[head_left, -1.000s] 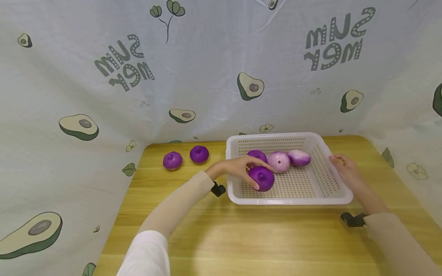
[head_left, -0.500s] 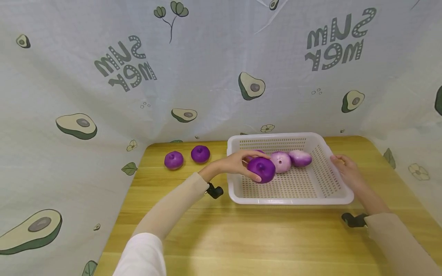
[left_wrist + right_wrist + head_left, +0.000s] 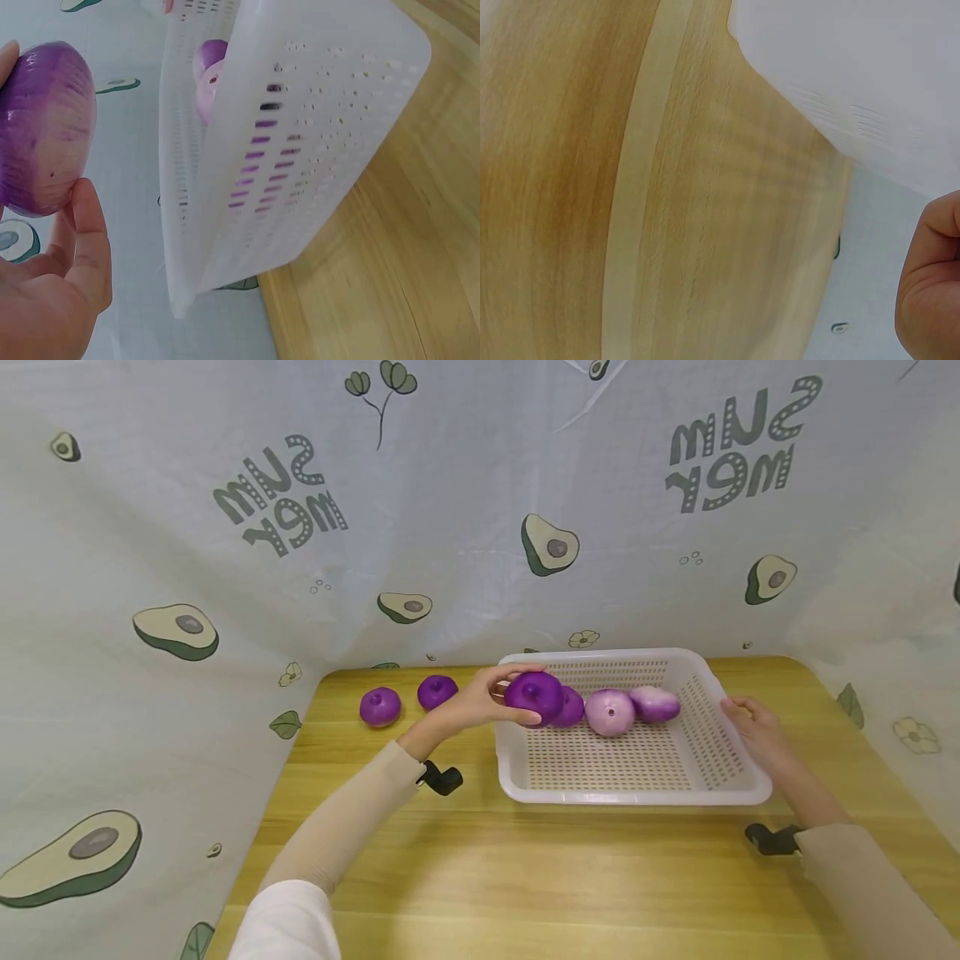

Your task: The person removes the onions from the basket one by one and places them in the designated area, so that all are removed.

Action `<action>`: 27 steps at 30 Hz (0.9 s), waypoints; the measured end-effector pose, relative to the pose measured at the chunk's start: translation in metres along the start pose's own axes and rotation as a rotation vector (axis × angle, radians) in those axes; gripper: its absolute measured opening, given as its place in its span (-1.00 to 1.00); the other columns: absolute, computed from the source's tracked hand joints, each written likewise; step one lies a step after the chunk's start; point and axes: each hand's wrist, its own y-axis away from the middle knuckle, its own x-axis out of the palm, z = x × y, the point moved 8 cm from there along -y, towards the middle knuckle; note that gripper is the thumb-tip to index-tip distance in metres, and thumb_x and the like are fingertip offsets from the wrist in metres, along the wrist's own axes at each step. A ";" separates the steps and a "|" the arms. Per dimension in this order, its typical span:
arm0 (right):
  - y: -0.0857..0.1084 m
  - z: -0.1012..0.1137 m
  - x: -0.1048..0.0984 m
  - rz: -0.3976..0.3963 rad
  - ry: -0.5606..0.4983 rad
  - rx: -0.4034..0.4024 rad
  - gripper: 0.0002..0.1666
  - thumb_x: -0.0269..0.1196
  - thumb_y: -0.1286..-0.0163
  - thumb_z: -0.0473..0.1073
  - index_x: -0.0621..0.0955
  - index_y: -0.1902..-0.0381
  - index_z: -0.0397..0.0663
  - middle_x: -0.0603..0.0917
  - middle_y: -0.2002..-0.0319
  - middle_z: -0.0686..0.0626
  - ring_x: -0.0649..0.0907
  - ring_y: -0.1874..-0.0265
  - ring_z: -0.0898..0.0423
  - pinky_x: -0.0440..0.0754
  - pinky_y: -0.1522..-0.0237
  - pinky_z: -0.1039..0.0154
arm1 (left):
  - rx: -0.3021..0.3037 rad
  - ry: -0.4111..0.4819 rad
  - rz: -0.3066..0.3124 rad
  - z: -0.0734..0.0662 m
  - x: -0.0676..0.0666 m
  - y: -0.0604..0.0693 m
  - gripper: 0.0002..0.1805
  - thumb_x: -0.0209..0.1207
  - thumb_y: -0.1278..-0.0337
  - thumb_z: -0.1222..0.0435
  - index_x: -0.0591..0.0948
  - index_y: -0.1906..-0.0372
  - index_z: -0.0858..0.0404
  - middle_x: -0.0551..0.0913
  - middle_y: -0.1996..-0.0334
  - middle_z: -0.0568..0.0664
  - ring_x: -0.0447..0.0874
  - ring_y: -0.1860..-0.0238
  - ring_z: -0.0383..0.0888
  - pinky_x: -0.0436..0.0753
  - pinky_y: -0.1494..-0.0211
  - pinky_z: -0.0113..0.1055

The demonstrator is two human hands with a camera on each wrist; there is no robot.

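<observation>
My left hand grips a purple onion between thumb and fingers, raised over the left rim of the white plastic basket. In the left wrist view, this onion shows its paler underside, apart from the basket wall. Inside the basket sit another purple onion, a pale pinkish onion and a purple-and-white one, lined up along the back. At the right rim, my right hand holds the basket's edge; in the right wrist view its curled fingers show only partly.
Two more purple onions, one nearer and one farther back, lie on the wooden table left of the basket. A pale curtain printed with avocados hangs behind the table and along its sides.
My left hand has lifted the onion from inside the basket and carried it left, up over the left rim. The onion behind it now shows more. My right hand has stayed on the basket.
</observation>
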 end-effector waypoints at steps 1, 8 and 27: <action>0.000 0.000 0.000 -0.003 0.016 0.000 -0.36 -0.14 -0.64 0.11 0.24 -0.18 -0.46 0.59 0.39 0.23 0.63 0.50 0.27 0.65 0.48 0.31 | -0.004 -0.002 -0.015 0.000 -0.003 0.002 -0.22 0.49 0.00 0.34 0.47 -0.39 0.13 0.54 -0.21 -0.10 0.54 -0.13 -0.06 0.62 -0.13 -0.24; 0.001 0.002 -0.001 -0.002 0.043 0.007 -0.32 -0.14 -0.63 0.15 0.25 -0.21 -0.46 0.58 0.38 0.19 0.62 0.49 0.26 0.64 0.48 0.30 | -0.062 0.046 -0.105 0.003 -0.025 0.017 -0.22 0.47 -0.03 0.34 0.46 -0.41 0.06 0.54 -0.21 -0.05 0.57 -0.12 -0.02 0.65 -0.10 -0.18; 0.001 0.002 0.000 0.009 0.016 0.019 -0.27 -0.13 -0.62 0.18 0.19 -0.27 -0.44 0.60 0.39 0.20 0.65 0.49 0.23 0.67 0.48 0.26 | -0.201 -0.003 -0.306 0.030 -0.084 0.072 -0.23 0.49 -0.03 0.24 0.47 -0.40 -0.08 0.50 -0.19 0.03 0.47 -0.17 0.08 0.59 -0.15 -0.02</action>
